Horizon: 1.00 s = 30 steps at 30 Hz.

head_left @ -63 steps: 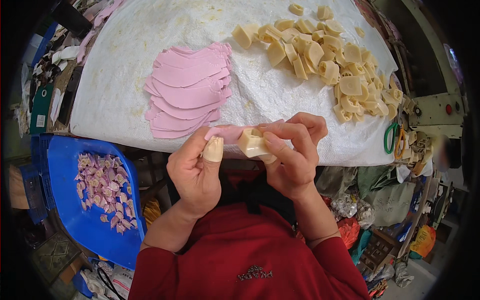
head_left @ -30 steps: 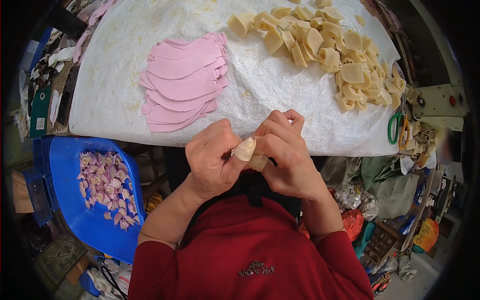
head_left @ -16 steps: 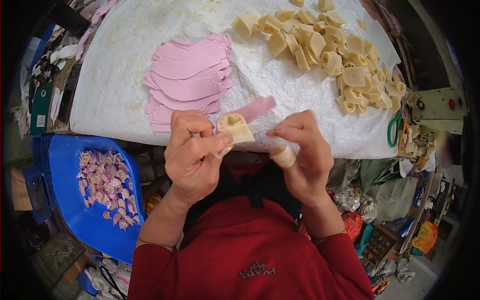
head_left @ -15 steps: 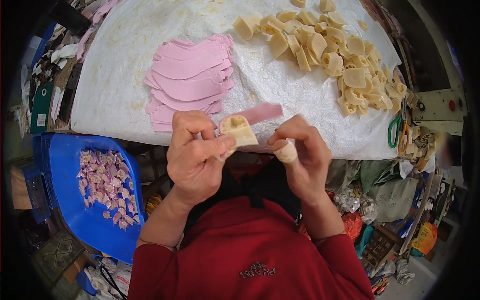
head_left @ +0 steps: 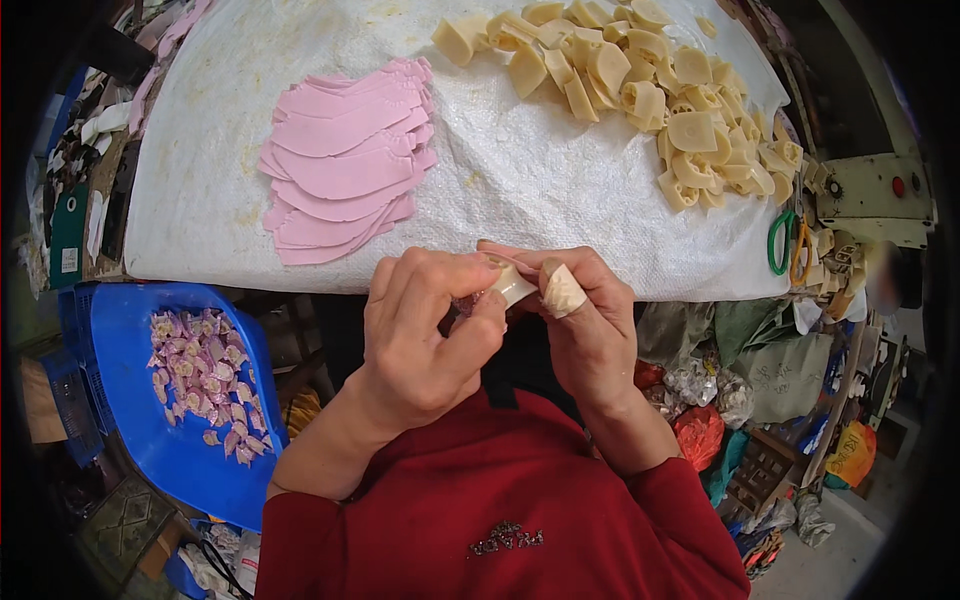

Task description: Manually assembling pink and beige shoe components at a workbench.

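My left hand (head_left: 425, 335) pinches a cream plastic shoe heel (head_left: 513, 286) between thumb and fingers, in front of the table's near edge. A pink strip (head_left: 512, 255) runs from the heel into my right hand (head_left: 592, 325), whose thumb and fingers are closed on it. Beige tape (head_left: 563, 291) wraps the right thumb. Much of the heel is hidden by my fingers. Beyond my hands, to the left, a fanned stack of pink cut pieces (head_left: 345, 175) lies on the table. A pile of bare cream heels (head_left: 690, 130) spreads across the far right.
A white woven sheet (head_left: 500, 180) covers the table. At lower left stands a blue tub (head_left: 215, 490) holding several pink-and-cream pieces (head_left: 205, 375). Green-handled scissors (head_left: 780, 243) and an orange-handled pair (head_left: 802, 250) hang at the right edge. Bags and a brown crate (head_left: 765, 468) crowd the lower right.
My hands have come together, the right moving in to grip the pink strip's loose end. The heel has turned and sits lower. The whole view has shifted slightly.
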Tool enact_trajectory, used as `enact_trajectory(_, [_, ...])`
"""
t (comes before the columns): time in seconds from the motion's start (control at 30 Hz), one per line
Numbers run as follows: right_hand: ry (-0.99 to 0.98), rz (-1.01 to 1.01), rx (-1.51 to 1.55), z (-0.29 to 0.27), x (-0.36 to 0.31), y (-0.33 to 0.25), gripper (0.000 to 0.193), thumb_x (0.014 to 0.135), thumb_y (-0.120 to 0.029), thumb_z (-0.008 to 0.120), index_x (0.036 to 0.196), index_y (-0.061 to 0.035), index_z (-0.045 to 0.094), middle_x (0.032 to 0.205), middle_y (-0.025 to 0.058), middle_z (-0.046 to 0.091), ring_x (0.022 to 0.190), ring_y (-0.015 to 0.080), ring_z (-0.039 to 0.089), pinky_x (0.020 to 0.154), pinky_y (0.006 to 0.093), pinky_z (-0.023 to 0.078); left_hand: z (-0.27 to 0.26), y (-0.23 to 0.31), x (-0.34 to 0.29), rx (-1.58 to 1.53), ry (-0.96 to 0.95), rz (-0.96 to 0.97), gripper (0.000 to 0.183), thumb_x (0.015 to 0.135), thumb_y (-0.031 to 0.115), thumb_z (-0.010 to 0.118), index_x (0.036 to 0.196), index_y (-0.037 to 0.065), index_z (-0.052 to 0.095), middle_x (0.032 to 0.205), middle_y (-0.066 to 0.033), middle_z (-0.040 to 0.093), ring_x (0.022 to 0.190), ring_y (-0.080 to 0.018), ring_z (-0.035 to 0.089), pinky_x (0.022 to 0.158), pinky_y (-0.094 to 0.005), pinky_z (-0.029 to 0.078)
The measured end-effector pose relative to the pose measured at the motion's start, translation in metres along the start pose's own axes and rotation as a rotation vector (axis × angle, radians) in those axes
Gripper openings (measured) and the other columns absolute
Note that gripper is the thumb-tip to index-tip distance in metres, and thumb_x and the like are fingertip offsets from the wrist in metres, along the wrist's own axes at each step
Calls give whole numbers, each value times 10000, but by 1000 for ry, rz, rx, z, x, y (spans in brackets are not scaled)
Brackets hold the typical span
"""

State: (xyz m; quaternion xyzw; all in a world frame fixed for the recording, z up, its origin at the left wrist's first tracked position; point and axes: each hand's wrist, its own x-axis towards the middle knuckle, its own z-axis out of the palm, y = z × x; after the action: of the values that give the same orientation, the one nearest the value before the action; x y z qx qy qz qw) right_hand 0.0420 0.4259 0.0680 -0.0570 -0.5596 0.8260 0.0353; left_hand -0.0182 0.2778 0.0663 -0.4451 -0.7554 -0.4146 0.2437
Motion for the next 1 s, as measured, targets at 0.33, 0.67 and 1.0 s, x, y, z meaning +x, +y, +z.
enact_trajectory(0.33, [-199,168,-329,-15,18,-21,751,883,-639,393,1109,58,551,1056,172,626,948,226,609,830,347,484,0,-1,-6,-209,-3,-264,177,745,-56,671,824,3,524,891,-162,575,783,-269,592,667,-339,491])
enact_trajectory(0.67, [-359,336,-41,-31,39,-14,413,703,-62,768,1053,33,569,953,106,640,857,156,626,782,299,517,6,-3,-7,-567,-13,-226,223,668,-159,645,751,1,513,883,-149,612,755,-237,624,631,-286,515])
enact_trajectory(1.0, [-196,-5,-235,-24,32,7,332,924,-210,548,1197,-22,535,989,65,633,899,145,582,799,284,465,10,4,-9,-733,149,-680,140,777,-24,681,863,1,574,937,-145,621,811,-179,622,693,-266,511])
